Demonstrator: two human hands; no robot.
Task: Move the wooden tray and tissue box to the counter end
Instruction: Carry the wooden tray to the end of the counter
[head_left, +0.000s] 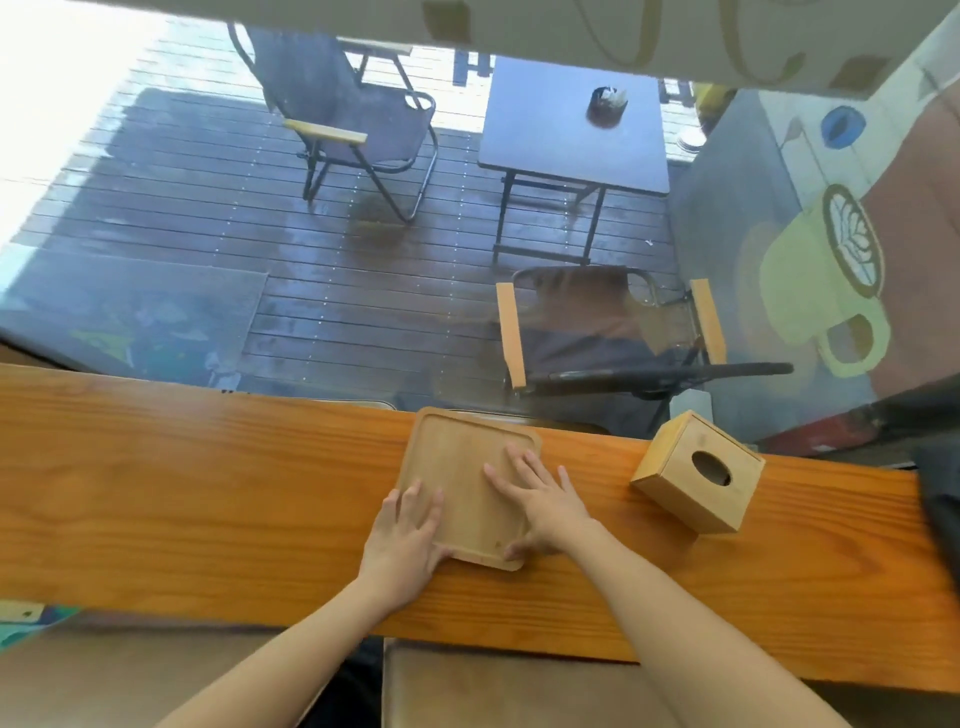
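The left hand (405, 525) and right hand (540, 499) are laid flat, fingers straight, on the square light wooden tray (457, 462) on the long orange wooden counter (208, 493), with the cube-shaped wooden tissue box (675, 499) set near its right side.

The long orange-brown wooden counter (208, 493) shows dark streaked grain. The square wooden tray (462, 467) and the cube-shaped wooden tissue box (675, 499) are a paler honey tan. The pale yellow painted cup (800, 291) carries a white leaf pattern on brown.
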